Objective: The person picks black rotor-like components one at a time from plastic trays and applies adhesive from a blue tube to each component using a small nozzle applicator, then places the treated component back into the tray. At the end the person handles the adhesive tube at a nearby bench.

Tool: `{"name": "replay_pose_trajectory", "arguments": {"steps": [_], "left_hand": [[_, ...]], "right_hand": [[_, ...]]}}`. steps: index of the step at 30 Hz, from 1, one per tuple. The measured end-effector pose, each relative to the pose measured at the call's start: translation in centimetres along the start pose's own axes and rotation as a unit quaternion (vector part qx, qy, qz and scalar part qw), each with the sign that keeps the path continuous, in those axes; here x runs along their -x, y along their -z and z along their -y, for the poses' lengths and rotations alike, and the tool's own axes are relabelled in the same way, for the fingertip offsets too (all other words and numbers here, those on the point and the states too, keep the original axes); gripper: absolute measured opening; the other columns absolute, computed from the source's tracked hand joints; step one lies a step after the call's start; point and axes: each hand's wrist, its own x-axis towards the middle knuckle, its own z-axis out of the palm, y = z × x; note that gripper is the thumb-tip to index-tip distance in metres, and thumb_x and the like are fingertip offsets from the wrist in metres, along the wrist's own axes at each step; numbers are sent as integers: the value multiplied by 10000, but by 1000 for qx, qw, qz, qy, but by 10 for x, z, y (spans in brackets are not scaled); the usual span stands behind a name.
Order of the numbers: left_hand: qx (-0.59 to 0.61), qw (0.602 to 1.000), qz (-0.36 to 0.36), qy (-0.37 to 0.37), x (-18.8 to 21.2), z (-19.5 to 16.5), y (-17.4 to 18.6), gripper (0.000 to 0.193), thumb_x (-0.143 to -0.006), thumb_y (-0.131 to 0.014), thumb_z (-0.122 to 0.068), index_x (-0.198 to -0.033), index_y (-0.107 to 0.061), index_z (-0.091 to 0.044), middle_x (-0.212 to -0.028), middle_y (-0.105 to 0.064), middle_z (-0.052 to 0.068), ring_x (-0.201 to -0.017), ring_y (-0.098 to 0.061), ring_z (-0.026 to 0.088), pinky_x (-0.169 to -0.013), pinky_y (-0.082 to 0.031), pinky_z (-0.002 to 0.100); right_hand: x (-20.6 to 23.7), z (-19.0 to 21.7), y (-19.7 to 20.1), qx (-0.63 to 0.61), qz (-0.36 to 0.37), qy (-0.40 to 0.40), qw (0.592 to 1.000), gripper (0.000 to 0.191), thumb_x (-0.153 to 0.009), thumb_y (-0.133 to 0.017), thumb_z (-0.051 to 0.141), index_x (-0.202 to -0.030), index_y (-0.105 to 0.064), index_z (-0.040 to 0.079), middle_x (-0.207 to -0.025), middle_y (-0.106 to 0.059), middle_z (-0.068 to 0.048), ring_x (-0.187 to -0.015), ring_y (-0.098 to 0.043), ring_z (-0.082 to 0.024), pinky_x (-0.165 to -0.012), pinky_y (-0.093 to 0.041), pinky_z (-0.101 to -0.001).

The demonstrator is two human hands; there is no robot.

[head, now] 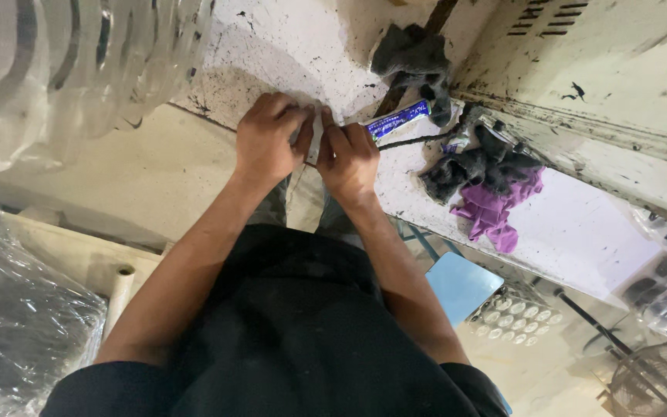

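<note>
Both hands meet at the edge of the dirty white bench [580, 232]. Left hand [265, 143] and right hand [349, 158] are clenched on a small pale piece [312, 139] pinched between them; we can't tell what it is, since the fingers hide most of it. We judge it light and thin, likely stiff enough to hold by its edges, and easy to drop. The best hold looks like fingertips on either side, as now. Just right of the grip lies a blue tube [399, 120], near the right knuckles. Beyond it, further right, are dark grey rags [465, 166] and a purple cloth [496, 208]. Above the grip sits another grey rag [411, 54]. Far left of the grip are clear plastic bottles [79, 69].
</note>
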Motion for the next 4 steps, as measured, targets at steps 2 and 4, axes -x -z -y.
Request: {"name": "replay_pose_trajectory", "arguments": {"steps": [2, 4], "left_hand": [[-1, 1000, -2, 5, 0, 1, -1, 141, -831, -819, -80, -956, -755, -99, -952, -654, 63, -885, -649, 288, -730, -564, 397], [2, 1000, -3, 6, -1, 1, -2, 132, -836, -816, -80, -950, -754, -108, -951, -651, 60, -899, -652, 285, -742, -568, 395]], "right_hand": [[2, 0, 0, 2, -1, -2, 1000, 418, -836, -725, -10, -1242, -743, 89, -805, -548, -83, -716, -588, -270, -666, -535, -395], [1, -2, 1, 4, -3, 0, 1000, 422, -838, -721, -10, -1248, -742, 86, -802, -545, -84, -712, -586, -267, -664, -536, -392]]}}
